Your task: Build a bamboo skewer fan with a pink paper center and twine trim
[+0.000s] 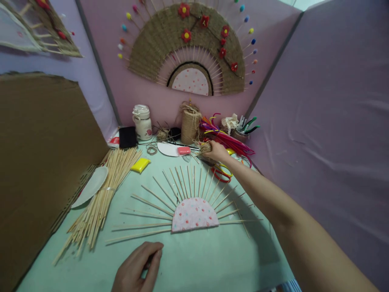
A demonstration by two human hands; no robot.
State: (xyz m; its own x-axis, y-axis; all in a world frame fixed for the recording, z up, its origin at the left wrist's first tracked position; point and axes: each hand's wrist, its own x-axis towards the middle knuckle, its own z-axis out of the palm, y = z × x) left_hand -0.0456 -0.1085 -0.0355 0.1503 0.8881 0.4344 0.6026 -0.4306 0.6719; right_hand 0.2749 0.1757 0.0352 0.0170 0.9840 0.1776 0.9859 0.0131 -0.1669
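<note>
A half-round piece covered in pink patterned cloth point(195, 215) lies on the table, with thin wooden sticks fanning out from its curved edge. Beyond the fan, my right hand point(218, 153) is stretched out to the back of the table, its fingers closed around a small ball of twine point(206, 147). My left hand point(138, 265) rests near the front edge, left of the cloth piece and below the lowest stick. Its fingers are curled in towards the thumb, and I see nothing in them. Red-handled scissors point(221, 175) lie under my right forearm.
A bundle of wooden sticks point(105, 198) lies at left beside a white paper plate piece point(92, 187) and a yellow packet point(140, 165). A twine spool point(191, 126), a white bottle point(142, 123) and pipe cleaners point(226, 142) stand behind. A finished fan point(194, 44) hangs on the wall.
</note>
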